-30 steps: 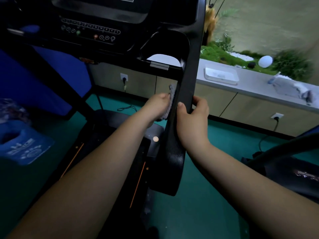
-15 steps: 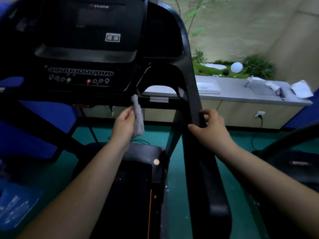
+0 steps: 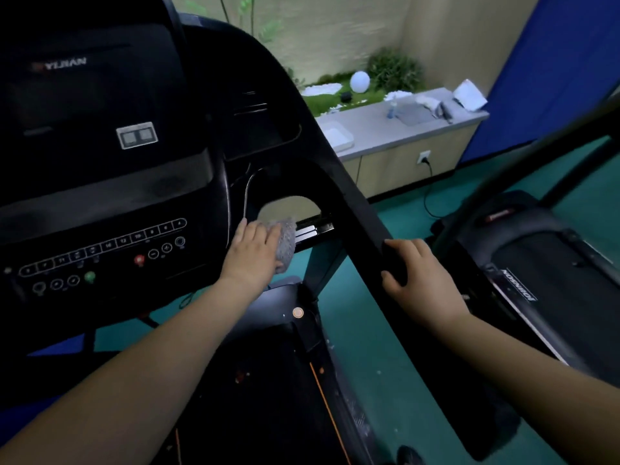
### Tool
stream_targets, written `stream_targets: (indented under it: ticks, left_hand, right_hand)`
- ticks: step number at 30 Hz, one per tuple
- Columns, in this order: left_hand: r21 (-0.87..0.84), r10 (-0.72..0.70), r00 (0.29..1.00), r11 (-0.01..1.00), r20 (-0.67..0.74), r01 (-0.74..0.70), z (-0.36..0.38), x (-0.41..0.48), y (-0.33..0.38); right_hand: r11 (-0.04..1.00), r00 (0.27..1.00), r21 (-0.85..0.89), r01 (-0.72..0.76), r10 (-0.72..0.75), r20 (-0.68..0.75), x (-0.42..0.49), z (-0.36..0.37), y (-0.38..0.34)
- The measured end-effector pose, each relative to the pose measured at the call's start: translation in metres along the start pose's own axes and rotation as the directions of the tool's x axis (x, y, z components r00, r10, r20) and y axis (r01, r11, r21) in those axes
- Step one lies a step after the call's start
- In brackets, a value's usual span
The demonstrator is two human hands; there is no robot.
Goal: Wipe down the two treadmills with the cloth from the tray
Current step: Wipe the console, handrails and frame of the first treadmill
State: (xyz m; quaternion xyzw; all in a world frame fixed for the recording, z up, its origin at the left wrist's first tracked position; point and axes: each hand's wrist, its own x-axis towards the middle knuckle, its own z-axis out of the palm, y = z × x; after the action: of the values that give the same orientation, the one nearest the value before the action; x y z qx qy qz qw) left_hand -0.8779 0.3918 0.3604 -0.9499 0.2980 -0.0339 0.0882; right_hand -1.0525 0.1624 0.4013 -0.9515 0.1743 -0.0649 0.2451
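Observation:
I stand on a black treadmill (image 3: 110,196) whose console fills the upper left. My left hand (image 3: 253,255) presses a grey cloth (image 3: 286,241) against the frame just right of the button panel, below the arched opening. My right hand (image 3: 416,273) grips the black right handrail (image 3: 362,209), fingers wrapped around it. A second black treadmill (image 3: 543,260) stands to the right. A white tray (image 3: 339,135) sits on the counter behind.
A grey counter (image 3: 385,129) with cabinets runs along the back wall, with a spray bottle (image 3: 391,109), cloths and papers on it. Plants and a white globe lamp (image 3: 359,81) sit behind. A blue partition (image 3: 553,68) stands at right. Green floor lies between the machines.
My left hand lifted the cloth off the handrail's inner side, swung it left and up, and now presses it on the frame beside the console. My right hand stayed on the handrail.

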Motion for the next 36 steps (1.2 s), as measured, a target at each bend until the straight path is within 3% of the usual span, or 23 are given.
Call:
stream_targets:
  ticks: [9, 13, 16, 22, 24, 27, 30, 33, 36]
  left_hand:
    - [-0.186, 0.005, 1.0, 0.983, 0.025, -0.001, -0.011, 0.079, 0.081]
    - [-0.266, 0.004, 0.999, 0.964, 0.051, 0.01, -0.005, 0.078, 0.066]
    - [-0.224, -0.019, 0.997, 0.974, 0.078, 0.036, -0.006, 0.07, 0.051]
    - [-0.354, 0.058, 0.907, 0.93, 0.418, 0.104, -0.03, 0.105, 0.053]
    - [-0.317, 0.042, 0.937, 0.946, 0.346, 0.074, -0.029, 0.101, 0.062]
    - [-0.11, 0.081, 0.988, 0.992, 0.135, -0.066, -0.023, 0.066, 0.067]
    - [-0.085, 0.188, 0.975, 0.98, 0.122, -0.179, -0.026, 0.054, 0.041]
    - [-0.279, 0.113, 0.988, 0.957, 0.108, -0.079, -0.044, 0.047, 0.004]
    - [-0.374, -0.147, 0.977, 0.924, -0.153, 0.08, -0.058, 0.021, -0.036]
  right_hand:
    - [1.0, 1.0, 0.025, 0.008, -0.008, 0.002, 0.006, 0.003, 0.004]
    - [0.999, 1.0, 0.047, 0.013, -0.013, 0.004, 0.007, 0.004, 0.008]
    - [0.998, 1.0, 0.066, 0.013, -0.014, 0.007, 0.007, 0.006, 0.009]
    - [0.996, 1.0, 0.086, 0.004, -0.005, 0.008, 0.009, 0.006, 0.009]
    - [0.996, 1.0, 0.087, -0.006, 0.005, 0.006, 0.009, 0.006, 0.009]
    - [0.997, 1.0, 0.071, -0.021, 0.021, 0.006, 0.007, 0.006, 0.007]
    - [0.997, 0.998, 0.06, -0.04, 0.037, 0.04, 0.011, 0.002, 0.005]
    - [1.0, 0.997, 0.008, -0.025, 0.024, 0.07, 0.023, -0.004, 0.0]
    - [0.999, 1.0, -0.033, -0.013, 0.013, 0.013, 0.045, -0.006, -0.015]
